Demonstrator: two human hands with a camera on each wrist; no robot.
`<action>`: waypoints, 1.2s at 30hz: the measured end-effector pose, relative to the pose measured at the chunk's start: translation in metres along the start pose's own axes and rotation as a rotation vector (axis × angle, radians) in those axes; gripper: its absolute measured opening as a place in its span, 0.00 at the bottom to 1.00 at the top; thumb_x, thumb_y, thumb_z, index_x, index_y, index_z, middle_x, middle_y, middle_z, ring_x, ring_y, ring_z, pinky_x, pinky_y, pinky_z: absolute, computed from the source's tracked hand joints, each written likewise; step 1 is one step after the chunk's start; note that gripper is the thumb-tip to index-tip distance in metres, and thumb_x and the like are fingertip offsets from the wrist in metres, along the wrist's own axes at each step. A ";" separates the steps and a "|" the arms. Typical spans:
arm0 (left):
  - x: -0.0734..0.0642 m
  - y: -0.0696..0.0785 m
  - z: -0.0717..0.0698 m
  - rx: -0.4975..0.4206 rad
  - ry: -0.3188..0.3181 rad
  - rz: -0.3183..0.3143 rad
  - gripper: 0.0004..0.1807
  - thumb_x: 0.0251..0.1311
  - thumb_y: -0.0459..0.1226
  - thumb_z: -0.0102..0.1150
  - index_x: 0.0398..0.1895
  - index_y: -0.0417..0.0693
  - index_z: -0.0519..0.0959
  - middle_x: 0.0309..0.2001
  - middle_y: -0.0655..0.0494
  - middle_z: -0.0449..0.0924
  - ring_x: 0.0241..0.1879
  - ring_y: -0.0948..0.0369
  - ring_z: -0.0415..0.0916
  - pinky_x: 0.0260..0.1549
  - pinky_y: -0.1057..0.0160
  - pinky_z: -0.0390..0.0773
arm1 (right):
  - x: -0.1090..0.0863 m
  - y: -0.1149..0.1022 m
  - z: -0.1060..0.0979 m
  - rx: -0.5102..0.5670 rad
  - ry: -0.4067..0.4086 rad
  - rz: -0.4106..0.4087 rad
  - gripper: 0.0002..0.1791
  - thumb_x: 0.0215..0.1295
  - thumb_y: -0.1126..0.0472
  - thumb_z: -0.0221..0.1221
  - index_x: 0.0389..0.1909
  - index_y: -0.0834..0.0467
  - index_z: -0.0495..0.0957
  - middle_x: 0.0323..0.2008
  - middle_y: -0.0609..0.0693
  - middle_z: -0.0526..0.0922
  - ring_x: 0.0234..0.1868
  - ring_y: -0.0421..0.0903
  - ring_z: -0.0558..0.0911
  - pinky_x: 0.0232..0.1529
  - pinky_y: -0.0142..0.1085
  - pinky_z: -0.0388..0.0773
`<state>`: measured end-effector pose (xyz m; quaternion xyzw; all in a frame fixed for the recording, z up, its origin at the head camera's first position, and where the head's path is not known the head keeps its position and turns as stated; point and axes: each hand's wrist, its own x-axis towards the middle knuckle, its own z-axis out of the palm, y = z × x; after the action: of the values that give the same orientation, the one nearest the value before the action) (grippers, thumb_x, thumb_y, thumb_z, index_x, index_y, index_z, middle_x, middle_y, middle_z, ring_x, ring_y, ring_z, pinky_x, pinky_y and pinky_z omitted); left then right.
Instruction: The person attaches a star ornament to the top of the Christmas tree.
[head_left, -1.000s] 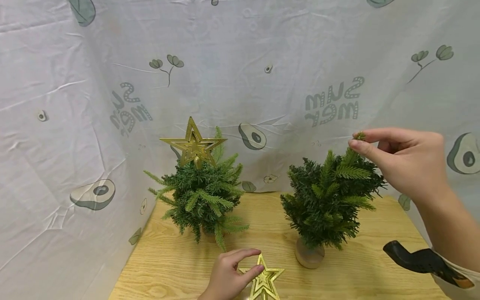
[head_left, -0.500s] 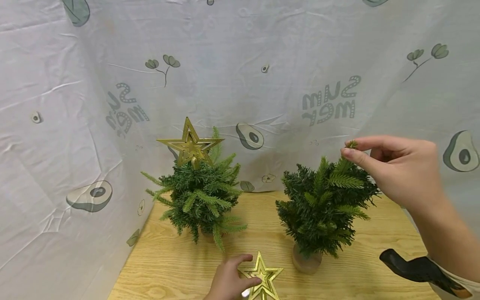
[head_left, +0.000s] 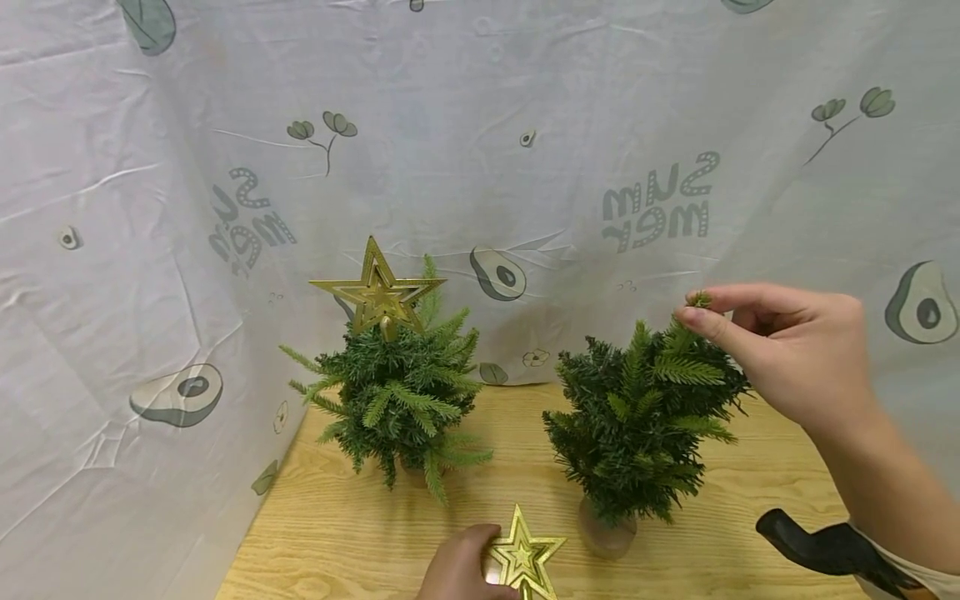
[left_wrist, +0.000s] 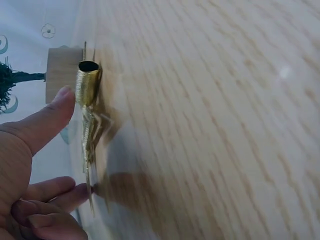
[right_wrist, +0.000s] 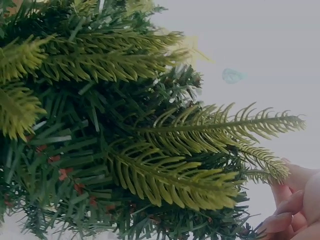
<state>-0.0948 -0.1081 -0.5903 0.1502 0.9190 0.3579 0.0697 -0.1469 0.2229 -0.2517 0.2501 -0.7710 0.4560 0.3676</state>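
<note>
My right hand (head_left: 802, 350) pinches the top sprig of the small artificial Christmas tree (head_left: 637, 425) between thumb and fingertips. This tree leans to the right over its round wooden base (head_left: 607, 529). In the right wrist view its green sprigs (right_wrist: 175, 175) reach to the fingers. A gold star topper (head_left: 525, 552) lies flat on the table. Beside it is my left hand (head_left: 461, 567), thumb and fingers spread at its left side. In the left wrist view the thumb tip is close to the star's hollow socket (left_wrist: 87, 87), and fingertips are at one of its points.
A second small tree (head_left: 397, 392) stands at the left, with a gold star (head_left: 378, 292) on its top. The wooden table (head_left: 315, 533) ends at a white patterned curtain (head_left: 420, 167) behind and to the left.
The right tree and the right hand pinching it have come somewhat nearer to me. My left hand has dropped lower beside the star, its thumb moving down from the middle toward the socket end.
</note>
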 end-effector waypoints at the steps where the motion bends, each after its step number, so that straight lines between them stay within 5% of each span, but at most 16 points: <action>1: 0.000 -0.001 0.001 0.009 -0.005 0.003 0.51 0.35 0.62 0.85 0.61 0.41 0.81 0.55 0.50 0.85 0.54 0.49 0.82 0.54 0.48 0.80 | 0.000 0.000 0.000 -0.003 0.000 0.003 0.12 0.49 0.85 0.71 0.34 0.71 0.89 0.19 0.48 0.85 0.13 0.35 0.63 0.16 0.29 0.58; 9: 0.002 -0.002 0.001 0.090 -0.026 0.010 0.51 0.38 0.61 0.83 0.63 0.38 0.80 0.63 0.43 0.79 0.58 0.42 0.79 0.53 0.45 0.81 | -0.002 0.010 0.000 0.087 0.021 0.006 0.13 0.47 0.87 0.69 0.34 0.75 0.87 0.17 0.49 0.83 0.12 0.35 0.61 0.15 0.30 0.56; 21: 0.003 0.002 -0.001 0.181 -0.057 0.024 0.43 0.39 0.60 0.84 0.55 0.43 0.85 0.65 0.45 0.76 0.43 0.47 0.85 0.39 0.55 0.85 | -0.005 0.022 -0.007 0.179 -0.002 -0.019 0.14 0.50 0.87 0.67 0.39 0.78 0.85 0.13 0.48 0.75 0.14 0.35 0.62 0.14 0.30 0.54; 29: 0.006 0.001 -0.001 0.159 -0.092 0.018 0.38 0.43 0.59 0.83 0.50 0.42 0.84 0.65 0.44 0.74 0.31 0.60 0.80 0.29 0.63 0.79 | -0.011 0.026 -0.012 0.549 -0.025 -0.047 0.08 0.68 0.83 0.55 0.43 0.85 0.80 0.35 0.56 0.88 0.16 0.39 0.66 0.15 0.31 0.54; 36: 0.008 0.000 0.000 0.162 -0.090 0.026 0.33 0.43 0.55 0.83 0.45 0.42 0.84 0.64 0.45 0.74 0.26 0.66 0.75 0.24 0.66 0.75 | -0.022 0.031 -0.023 0.484 -0.010 -0.021 0.09 0.68 0.83 0.54 0.44 0.84 0.80 0.42 0.58 0.89 0.15 0.37 0.65 0.13 0.31 0.50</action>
<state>-0.1022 -0.1055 -0.5910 0.1834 0.9387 0.2763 0.0939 -0.1479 0.2585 -0.2783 0.3412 -0.6384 0.6223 0.2979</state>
